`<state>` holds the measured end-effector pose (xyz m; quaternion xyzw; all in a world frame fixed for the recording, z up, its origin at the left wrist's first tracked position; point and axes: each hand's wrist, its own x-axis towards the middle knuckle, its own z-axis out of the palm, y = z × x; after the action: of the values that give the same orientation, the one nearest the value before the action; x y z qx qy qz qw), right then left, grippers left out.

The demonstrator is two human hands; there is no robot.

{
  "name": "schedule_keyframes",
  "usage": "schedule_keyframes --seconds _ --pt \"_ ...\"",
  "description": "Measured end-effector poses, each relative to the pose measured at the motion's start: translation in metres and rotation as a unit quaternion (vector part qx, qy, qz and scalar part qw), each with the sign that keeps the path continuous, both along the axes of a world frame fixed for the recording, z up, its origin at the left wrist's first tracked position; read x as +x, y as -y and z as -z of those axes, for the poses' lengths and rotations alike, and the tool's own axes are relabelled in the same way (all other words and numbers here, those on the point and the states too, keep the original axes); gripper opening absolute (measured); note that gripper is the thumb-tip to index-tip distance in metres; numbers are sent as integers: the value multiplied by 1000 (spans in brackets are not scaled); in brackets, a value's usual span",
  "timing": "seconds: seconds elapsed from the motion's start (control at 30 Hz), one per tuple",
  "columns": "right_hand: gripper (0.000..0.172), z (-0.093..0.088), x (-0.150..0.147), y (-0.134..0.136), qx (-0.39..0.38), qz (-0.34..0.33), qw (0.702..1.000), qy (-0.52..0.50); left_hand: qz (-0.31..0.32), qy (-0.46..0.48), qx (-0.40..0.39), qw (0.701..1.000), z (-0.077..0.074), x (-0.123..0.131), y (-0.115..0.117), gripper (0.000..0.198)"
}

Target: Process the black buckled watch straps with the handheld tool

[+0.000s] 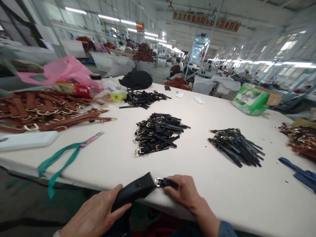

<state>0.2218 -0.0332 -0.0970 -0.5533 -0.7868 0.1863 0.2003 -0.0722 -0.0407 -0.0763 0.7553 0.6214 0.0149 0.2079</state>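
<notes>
Black buckled strap (163,183) right in the thick of it, over the near edge of the table (192,158), pinched between the thumb and fingers of the right hand (184,192), its pale metal buckle (157,182) poking out toward the other side! Facing it, the left hand (98,210) is wrapped firmly around a black handheld tool (135,189), whose blunt end comes right up beside the buckle; whether they touch, I cannot tell. Looks like work at the strap's buckle end, and the next move seems to call for a steady pinch and careful lining-up. Dark and slightly glossy, this strap, its far end hidden by the fingers! Further out, a heap of black straps (158,131) sits mid-table, a smaller bundle (234,146) lies off to the right, and over on the left come pink-handled snips (92,140) with a green ribbon (51,189), brown straps (32,102) piled beyond
</notes>
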Motion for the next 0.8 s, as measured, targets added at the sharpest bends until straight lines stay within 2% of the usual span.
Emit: schedule_keyframes --seconds 0.07,0.13,0.2,0.23,0.3,0.33,0.37,0.43,0.5,0.57,0.67,0.8 --pt "22 -7 36 -14 38 47 998 -14 5 4 -23 1000 -4 0 2 57" --pt "30 -18 88 -30 94 133 987 10 8 15 -38 999 -8 -2 4 55" --pt "38 -30 144 -47 141 254 953 82 3 27 -48 998 -11 -5 5 49" --pt "41 -34 169 -55 150 290 937 125 -3 32 -49 998 -12 -6 6 47" --pt "51 -39 200 -70 171 341 903 200 -19 36 -50 998 -13 -9 8 45" --pt "55 -39 204 -76 183 355 891 215 -26 38 -49 998 -13 -10 9 45" --pt "55 -37 200 -83 193 353 891 211 -32 38 -50 998 -14 -10 9 45" --pt "48 -30 167 -97 202 295 923 147 -42 34 -55 997 -15 -9 10 42" --pt "39 -22 114 -111 176 188 965 49 -51 28 -58 997 -17 -7 9 40" --pt "32 -15 58 -126 139 124 983 0 -59 24 -61 996 -19 -5 9 40" --pt "27 -12 -5 -146 131 98 986 -14 -62 23 -60 996 -21 -2 10 40" --pt "21 -15 -42 -161 130 85 987 -32 -57 27 -55 996 -22 -1 13 38"
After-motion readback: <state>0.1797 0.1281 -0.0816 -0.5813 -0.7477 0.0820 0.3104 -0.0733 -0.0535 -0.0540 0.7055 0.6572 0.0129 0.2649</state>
